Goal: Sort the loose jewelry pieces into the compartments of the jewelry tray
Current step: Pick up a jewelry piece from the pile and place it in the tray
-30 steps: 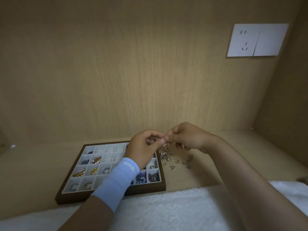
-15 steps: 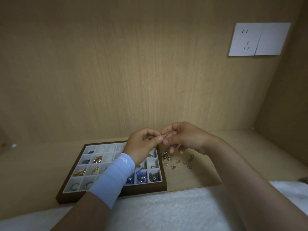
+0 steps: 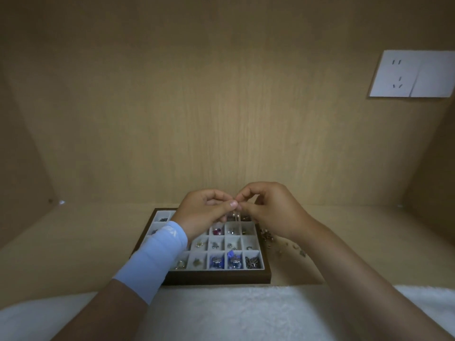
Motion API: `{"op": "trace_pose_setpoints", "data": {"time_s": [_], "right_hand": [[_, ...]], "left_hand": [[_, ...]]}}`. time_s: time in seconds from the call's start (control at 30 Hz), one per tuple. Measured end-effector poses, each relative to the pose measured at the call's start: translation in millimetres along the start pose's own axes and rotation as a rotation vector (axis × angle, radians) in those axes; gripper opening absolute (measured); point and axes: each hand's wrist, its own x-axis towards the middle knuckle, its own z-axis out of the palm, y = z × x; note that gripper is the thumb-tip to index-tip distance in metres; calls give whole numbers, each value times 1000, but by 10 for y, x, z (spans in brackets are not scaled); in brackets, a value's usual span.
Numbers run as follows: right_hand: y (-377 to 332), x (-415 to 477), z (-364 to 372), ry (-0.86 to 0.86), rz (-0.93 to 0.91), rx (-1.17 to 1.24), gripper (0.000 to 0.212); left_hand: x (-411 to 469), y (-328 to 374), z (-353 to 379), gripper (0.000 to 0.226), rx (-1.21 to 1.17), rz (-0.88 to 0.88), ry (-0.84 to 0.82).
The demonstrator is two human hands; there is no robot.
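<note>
In the head view, the left hand (image 3: 204,212) and the right hand (image 3: 270,212) were held up together over the far right part of the jewelry tray (image 3: 216,278). The fingertips of both hands met and pinched a small dangly piece (image 3: 235,216). It hung down thin and pale between them, just above the back compartments. It was too small to tell what kind of piece it was.

The tray sat on the wooden table (image 3: 73,242). Many of its compartments had things in them. The loose pieces (image 3: 267,236) lay on the table just beside the tray's right edge, partly hidden by the right arm.

The piece was tiny and only held at its top. If one hand let go too soon, it could slip and drop into the wrong compartment, one that was already taken. It could also fall onto the fluffy white cloth (image 3: 221,311) and get lost in the fuzz. The right arm was close over the loose pieces and could brush them away.
</note>
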Motion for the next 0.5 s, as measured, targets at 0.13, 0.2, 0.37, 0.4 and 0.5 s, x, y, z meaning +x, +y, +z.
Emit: {"op": "trace_pose_setpoints", "data": {"time_s": [0.13,0.2,0.37,0.4,0.5], "right_hand": [[-125,17,151,-15,-57,-53,5],[-200,40,226,-59,-87,-59,6],[-331,137,439,-181,-94,-137,7],[-339,154,480,-212,-92,-218,6],[-356,166,587,-300,-102,-432,7]], "left_hand": [[-125,-49,-220,8,53,24,9],[-176,-103,-330,7,58,35,11],[-285,-310,-567,14,246,105,40],[-309,-367,-608,15,305,121,53],[-361,-517,-688,23,571,165,79]]}}
